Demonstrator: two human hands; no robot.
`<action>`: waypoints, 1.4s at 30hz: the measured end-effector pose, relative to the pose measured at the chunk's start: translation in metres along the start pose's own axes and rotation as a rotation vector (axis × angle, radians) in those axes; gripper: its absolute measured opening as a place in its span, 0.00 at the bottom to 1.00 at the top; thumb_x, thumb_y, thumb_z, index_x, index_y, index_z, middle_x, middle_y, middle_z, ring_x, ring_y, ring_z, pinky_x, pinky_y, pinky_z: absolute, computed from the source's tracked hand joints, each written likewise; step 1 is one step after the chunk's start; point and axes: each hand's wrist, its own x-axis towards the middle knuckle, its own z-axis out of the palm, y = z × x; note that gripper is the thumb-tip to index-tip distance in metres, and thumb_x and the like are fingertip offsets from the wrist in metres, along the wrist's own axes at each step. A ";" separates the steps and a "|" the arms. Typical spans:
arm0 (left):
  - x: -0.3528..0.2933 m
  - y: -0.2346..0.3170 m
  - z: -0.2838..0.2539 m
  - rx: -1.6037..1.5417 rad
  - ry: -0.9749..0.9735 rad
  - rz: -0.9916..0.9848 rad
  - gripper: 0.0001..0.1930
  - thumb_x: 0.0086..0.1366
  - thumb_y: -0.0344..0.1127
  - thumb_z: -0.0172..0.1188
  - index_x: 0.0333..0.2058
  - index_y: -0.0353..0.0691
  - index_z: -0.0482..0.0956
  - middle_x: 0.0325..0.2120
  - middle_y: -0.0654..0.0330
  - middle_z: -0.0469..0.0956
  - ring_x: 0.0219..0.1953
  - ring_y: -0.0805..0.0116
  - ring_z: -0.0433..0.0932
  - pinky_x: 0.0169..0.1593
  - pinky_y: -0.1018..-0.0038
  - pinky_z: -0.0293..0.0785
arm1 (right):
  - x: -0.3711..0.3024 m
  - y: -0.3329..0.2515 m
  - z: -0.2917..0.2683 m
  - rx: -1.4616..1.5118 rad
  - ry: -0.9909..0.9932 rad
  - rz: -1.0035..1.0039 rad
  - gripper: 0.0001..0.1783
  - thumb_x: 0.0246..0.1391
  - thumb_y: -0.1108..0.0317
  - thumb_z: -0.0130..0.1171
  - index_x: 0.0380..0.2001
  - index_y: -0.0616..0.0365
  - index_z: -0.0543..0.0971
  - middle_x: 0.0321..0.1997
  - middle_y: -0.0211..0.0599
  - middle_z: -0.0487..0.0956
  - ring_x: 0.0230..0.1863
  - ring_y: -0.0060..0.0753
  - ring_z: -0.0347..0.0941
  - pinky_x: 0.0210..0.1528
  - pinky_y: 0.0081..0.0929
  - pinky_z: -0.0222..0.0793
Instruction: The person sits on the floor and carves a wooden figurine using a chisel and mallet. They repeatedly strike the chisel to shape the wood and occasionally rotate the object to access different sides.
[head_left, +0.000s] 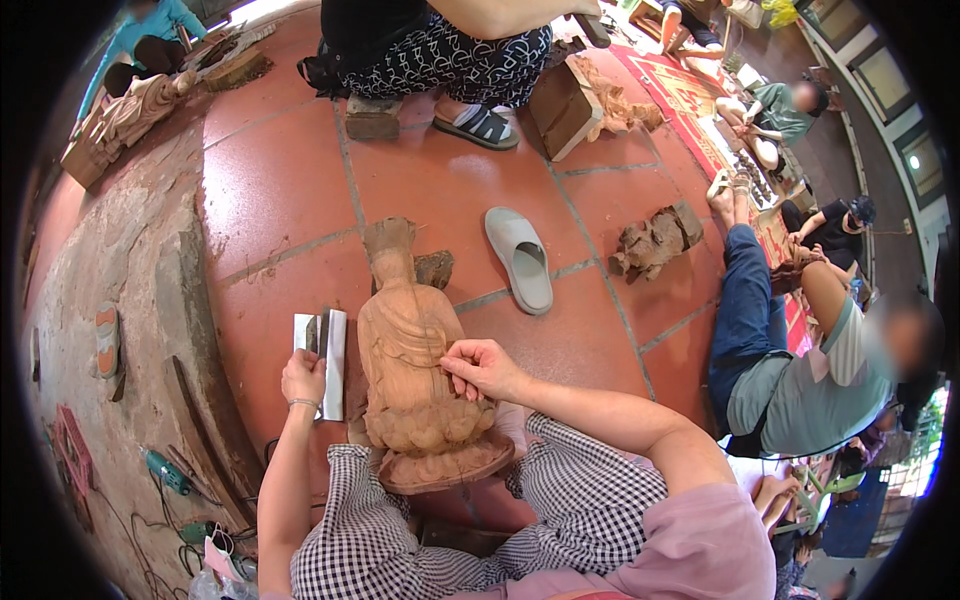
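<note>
A carved wooden statue [405, 330] of a robed seated figure on a lotus base leans away from me between my knees. My right hand [485, 370] rests at its right side, fingertips pinched together against the carved folds; whatever they hold is too small to make out. To the left of the statue, my left hand [303, 378] has its fingers curled at the near end of a folded white and dark grey sheet [336, 365]. The statue's top is a rough, squared block of wood. A small wooden block [434, 270] shows behind its shoulder.
A grey slipper [520, 262] lies on the red tiles beyond the statue. Rough wood pieces [655, 242] lie to the right. A green power tool [167, 472] with cables is at the left. Other people sit ahead and to the right, one in a grey shirt [800, 400] close by.
</note>
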 end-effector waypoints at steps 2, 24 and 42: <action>0.005 -0.006 -0.003 -0.092 -0.017 -0.016 0.11 0.58 0.36 0.68 0.36 0.37 0.81 0.29 0.53 0.85 0.35 0.55 0.84 0.41 0.62 0.78 | 0.001 0.000 0.001 0.005 -0.005 0.001 0.13 0.68 0.62 0.54 0.32 0.59 0.76 0.19 0.27 0.77 0.15 0.13 0.69 0.17 0.13 0.64; 0.005 0.018 -0.019 -1.088 -0.223 -0.034 0.11 0.66 0.26 0.62 0.46 0.30 0.76 0.41 0.51 0.84 0.43 0.67 0.83 0.49 0.73 0.78 | 0.001 0.007 -0.001 -0.046 0.085 0.056 0.11 0.68 0.63 0.55 0.33 0.56 0.78 0.19 0.26 0.77 0.14 0.12 0.69 0.14 0.10 0.61; -0.070 0.164 -0.110 -1.214 -0.683 0.013 0.09 0.67 0.32 0.62 0.43 0.39 0.73 0.33 0.62 0.82 0.34 0.75 0.82 0.33 0.82 0.75 | 0.015 -0.074 -0.002 -0.816 0.395 -0.845 0.17 0.52 0.79 0.65 0.46 0.57 0.79 0.41 0.36 0.77 0.35 0.29 0.73 0.35 0.24 0.73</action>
